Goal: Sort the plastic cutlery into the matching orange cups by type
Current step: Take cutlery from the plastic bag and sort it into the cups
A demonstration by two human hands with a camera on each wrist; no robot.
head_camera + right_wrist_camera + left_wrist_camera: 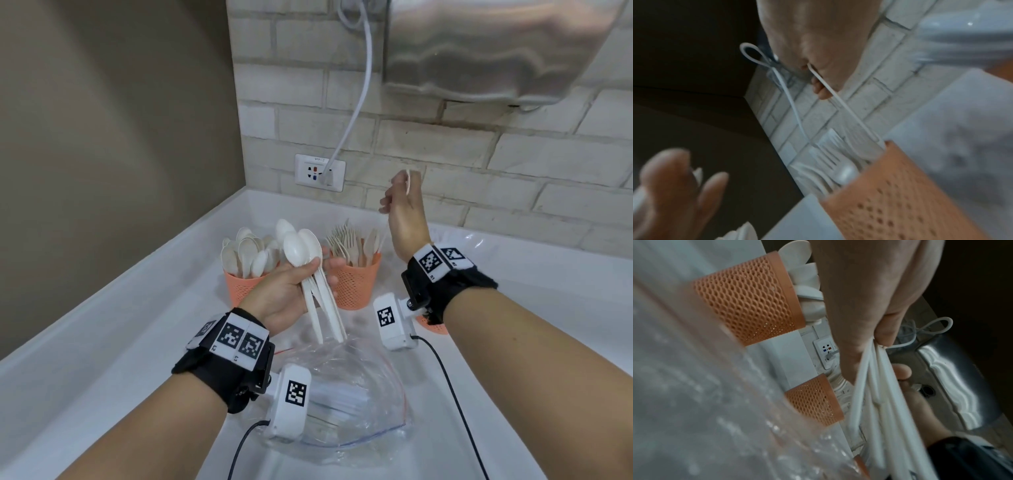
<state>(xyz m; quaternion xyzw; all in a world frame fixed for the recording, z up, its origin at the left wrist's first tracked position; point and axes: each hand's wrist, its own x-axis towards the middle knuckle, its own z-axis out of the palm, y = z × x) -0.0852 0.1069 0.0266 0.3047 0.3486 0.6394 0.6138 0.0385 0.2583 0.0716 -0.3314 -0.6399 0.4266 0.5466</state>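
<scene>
Above the fork cup: the right hand (404,205) was raised, pinching a single white utensil (840,104) between thumb and fingertips.
Utensil axis: it hung long-axis down from the pinch, its lower end at the rim of the fork cup (354,284) in the right wrist view (too blurred to tell which type of piece it was).
Direction to target: the fork cup lay directly below and slightly left of the right hand, so the coming move looked like a straight lowering along the utensil's own length.
Fork cup contents: pale forks (346,240) stood upright, tines up, crowded enough that the descending piece could snag.
Left hand: the left hand (291,294) was curled around a bundle of spoons (305,250), bowls up and handles pointing down toward the person.
Spoon cup: the spoon cup (239,287) sat just beyond and left of that hand, already packed with spoons standing bowl-up.
Nearer hand: the left hand was nearer the spoon cup, the right nearer the fork cup, so neither had to cross.
Third cup: a third orange cup (433,327) showed only as an edge under the right wrist.
Supply: a clear plastic bag (363,387) lay on the white counter (102,342) near the person, with more white cutlery dimly seen inside.
</scene>
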